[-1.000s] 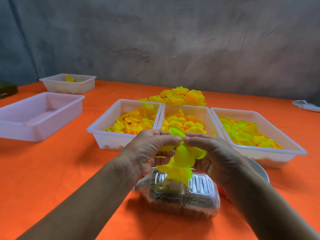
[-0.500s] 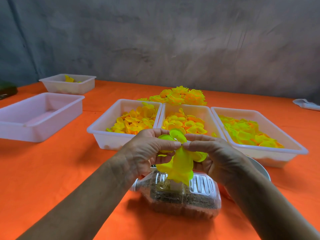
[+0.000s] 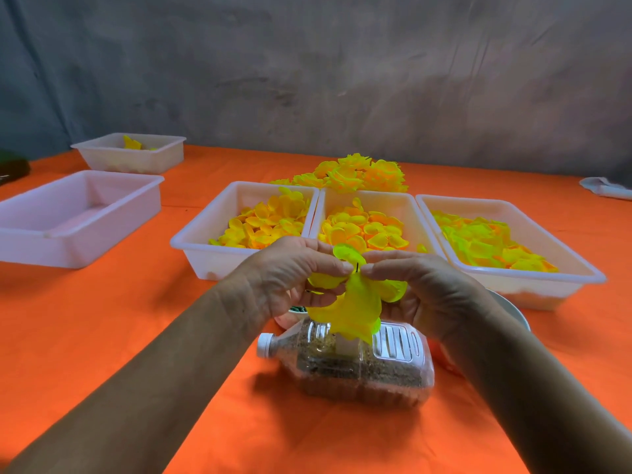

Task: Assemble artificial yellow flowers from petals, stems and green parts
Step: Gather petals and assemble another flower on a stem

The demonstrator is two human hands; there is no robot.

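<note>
A bunch of bright yellow petals (image 3: 355, 306) hangs between my two hands above a plastic bottle (image 3: 359, 367) lying on its side. My left hand (image 3: 290, 275) pinches the petals from the left and my right hand (image 3: 424, 285) pinches them from the right, fingertips almost meeting. A thin dark stem tip (image 3: 357, 267) pokes up between the fingertips. Three white trays hold loose petals: the left tray (image 3: 205, 234), the middle tray (image 3: 407, 206) and the right tray (image 3: 533, 278). Finished yellow flowers (image 3: 355, 172) are heaped behind them.
An orange cloth (image 3: 102, 336) covers the table. An empty white tray (image 3: 68, 220) sits at the left, and a smaller tray (image 3: 133, 155) with a few petals behind it. A metal bowl (image 3: 513, 313) shows behind my right wrist. A small bowl of green parts (image 3: 294, 311) peeks under my left hand.
Both hands stayed over the bottle. The fingertips worked the petals down, and a dark stem tip now shows between them.
</note>
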